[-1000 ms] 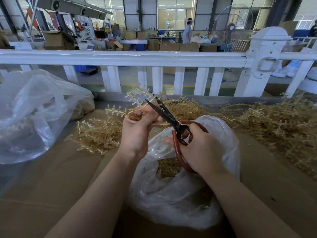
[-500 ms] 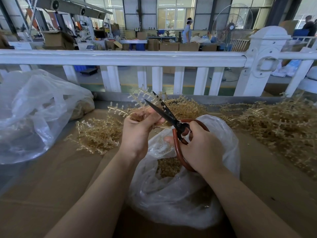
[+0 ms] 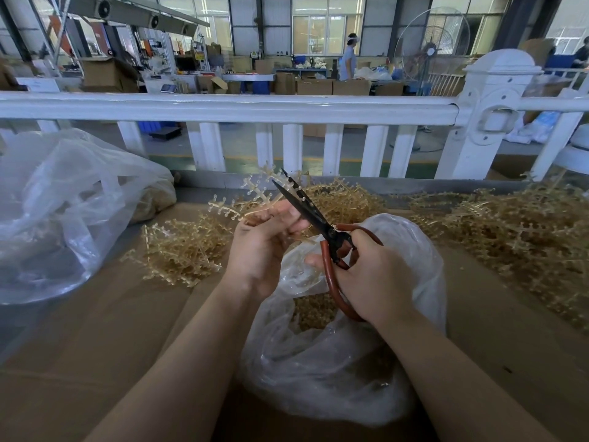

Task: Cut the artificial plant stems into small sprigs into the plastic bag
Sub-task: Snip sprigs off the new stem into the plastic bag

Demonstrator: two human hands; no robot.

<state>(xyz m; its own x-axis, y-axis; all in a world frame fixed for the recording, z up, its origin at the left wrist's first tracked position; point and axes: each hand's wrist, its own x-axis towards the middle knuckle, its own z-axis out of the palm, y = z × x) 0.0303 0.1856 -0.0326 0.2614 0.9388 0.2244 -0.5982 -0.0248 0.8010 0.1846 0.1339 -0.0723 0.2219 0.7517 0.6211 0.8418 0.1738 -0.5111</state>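
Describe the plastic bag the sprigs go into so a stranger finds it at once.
Start at the white fence, then come down to the brown table. The plastic bag sits open under the scissors, cut bits inside, unlike the bigger bag far left.

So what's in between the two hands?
In the head view, the black scissors blades cross the gap between the left hand and right hand. Below the gap is the open plastic bag with cut sprigs.

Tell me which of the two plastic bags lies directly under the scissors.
The smaller plastic bag between the forearms, its mouth open below the scissors. The larger bag lies far left, away from both hands.
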